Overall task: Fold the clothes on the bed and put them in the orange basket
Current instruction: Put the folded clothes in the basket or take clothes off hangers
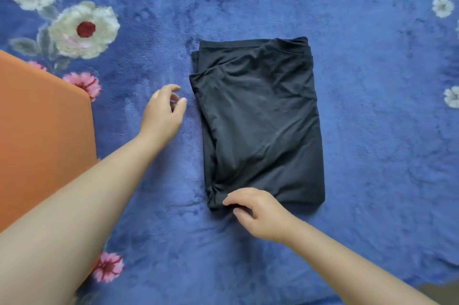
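A dark navy garment (258,118) lies folded into a tall rectangle in the middle of the blue bed cover. My right hand (258,213) is at its near left corner, fingers curled and pinching the fabric edge there. My left hand (162,111) hovers just left of the garment's left edge, fingers loosely curled, holding nothing and not touching the cloth. The orange basket (44,131) sits at the left edge of the view; only its flat orange side shows.
The bed is covered by a plush blue blanket (372,131) with white and pink flowers along the left and right borders. A strip of floor shows at the bottom right corner.
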Demonstrator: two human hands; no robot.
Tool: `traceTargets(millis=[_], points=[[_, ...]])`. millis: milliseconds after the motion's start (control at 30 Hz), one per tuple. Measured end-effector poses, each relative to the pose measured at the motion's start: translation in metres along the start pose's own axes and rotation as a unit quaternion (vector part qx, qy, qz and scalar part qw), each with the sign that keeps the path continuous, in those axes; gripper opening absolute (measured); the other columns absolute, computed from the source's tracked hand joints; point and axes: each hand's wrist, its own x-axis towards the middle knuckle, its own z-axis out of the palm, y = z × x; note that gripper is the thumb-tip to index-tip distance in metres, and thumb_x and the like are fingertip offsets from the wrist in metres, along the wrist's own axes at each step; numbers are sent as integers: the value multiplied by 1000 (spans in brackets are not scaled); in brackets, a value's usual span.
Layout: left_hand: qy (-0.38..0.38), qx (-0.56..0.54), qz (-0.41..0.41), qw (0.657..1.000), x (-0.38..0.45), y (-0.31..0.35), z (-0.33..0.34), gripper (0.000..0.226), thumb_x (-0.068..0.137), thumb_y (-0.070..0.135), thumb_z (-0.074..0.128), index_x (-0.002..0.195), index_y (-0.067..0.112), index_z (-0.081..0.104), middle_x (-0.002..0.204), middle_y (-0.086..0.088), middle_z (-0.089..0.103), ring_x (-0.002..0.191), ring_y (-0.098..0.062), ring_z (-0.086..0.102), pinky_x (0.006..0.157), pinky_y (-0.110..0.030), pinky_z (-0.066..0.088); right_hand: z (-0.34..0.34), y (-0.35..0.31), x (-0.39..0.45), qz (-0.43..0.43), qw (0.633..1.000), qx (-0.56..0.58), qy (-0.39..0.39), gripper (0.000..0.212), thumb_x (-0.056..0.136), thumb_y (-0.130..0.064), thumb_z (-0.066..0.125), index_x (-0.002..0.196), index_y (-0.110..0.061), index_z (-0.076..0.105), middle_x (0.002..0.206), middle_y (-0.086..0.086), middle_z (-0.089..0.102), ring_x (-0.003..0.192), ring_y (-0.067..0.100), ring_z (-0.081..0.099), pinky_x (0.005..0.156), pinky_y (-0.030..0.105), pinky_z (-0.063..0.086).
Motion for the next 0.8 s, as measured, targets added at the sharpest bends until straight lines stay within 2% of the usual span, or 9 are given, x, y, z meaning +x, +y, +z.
traceTargets(millis=[100, 200, 267, 333, 400, 467, 533, 633, 800], points=[[30, 62, 146, 987, -39, -7, 23, 36, 86, 9, 45, 121, 7, 49, 115, -16, 53, 98, -30, 50, 89, -34, 37, -7, 21, -29, -73, 989, -59, 118, 27, 76, -9, 46, 97, -13, 60, 90, 3, 68, 89, 13, 54, 81, 25, 44], [14, 137, 424, 895, -61, -22, 40, 37, 85, 4, 21, 108, 14, 48, 117, -9, 45, 104, -28, 45, 86, -35, 37, -26, 53, -48, -100, 945, -239, 199, 35, 74, -17, 53, 108, -15, 51, 109, 4, 59, 105, 22, 50, 93, 37, 37], [-27, 141, 478, 867, -74, -25, 45, 30, 80, 5, 28, 99, 15, 48, 111, -3, 45, 99, -25, 46, 83, -35, 39, -40, 77, -56, -78, 918, -330, 205, 53, 63, -23, 69, 111, -15, 48, 115, 4, 48, 109, 27, 45, 93, 42, 33], [-21, 148, 405, 902, -86, -23, 47, 19, 77, 17, 42, 94, 16, 50, 98, 0, 47, 86, -23, 47, 72, -38, 44, -45, 94, -59, -62, 902, -372, 208, 59, 51, -14, 77, 103, -15, 49, 107, 5, 46, 100, 27, 44, 85, 39, 32], [-23, 153, 230, 961, -94, -12, 47, 28, 81, 34, 52, 97, 12, 59, 88, -3, 53, 79, -27, 53, 69, -37, 46, -44, 102, -59, -75, 881, -407, 228, 40, 55, -1, 63, 90, -16, 50, 89, 4, 49, 85, 25, 43, 75, 34, 30], [-71, 134, 53, 987, -95, 2, 48, 36, 84, 38, 62, 105, 9, 58, 82, -1, 54, 81, -25, 54, 75, -34, 41, -43, 104, -59, -88, 876, -422, 215, 23, 61, 3, 47, 74, -13, 57, 69, 3, 51, 72, 22, 36, 66, 30, 25], [-61, 57, -50, 995, -94, 13, 52, 28, 85, 28, 65, 106, 11, 57, 73, 6, 52, 80, -17, 50, 73, -29, 37, -43, 104, -56, -93, 879, -427, 191, 21, 57, 7, 45, 62, -10, 56, 59, 2, 46, 65, 21, 28, 60, 27, 15], [-30, -83, -140, 986, -95, 15, 59, 5, 87, 14, 63, 86, 13, 58, 66, 9, 50, 67, -13, 49, 65, -19, 38, -43, 106, -56, -113, 874, -436, 181, 29, 52, 11, 34, 68, -13, 38, 56, 3, 39, 62, 19, 21, 57, 28, 7], [-2, -211, -200, 957, -101, -2, 50, 26, 90, 3, 55, 70, 19, 50, 63, 0, 50, 39, 6, 49, 46, -4, 36, -39, 117, -60, -153, 861, -460, 156, 28, 57, 7, 22, 73, -16, 30, 57, 2, 40, 61, 18, 21, 55, 28, 13]])
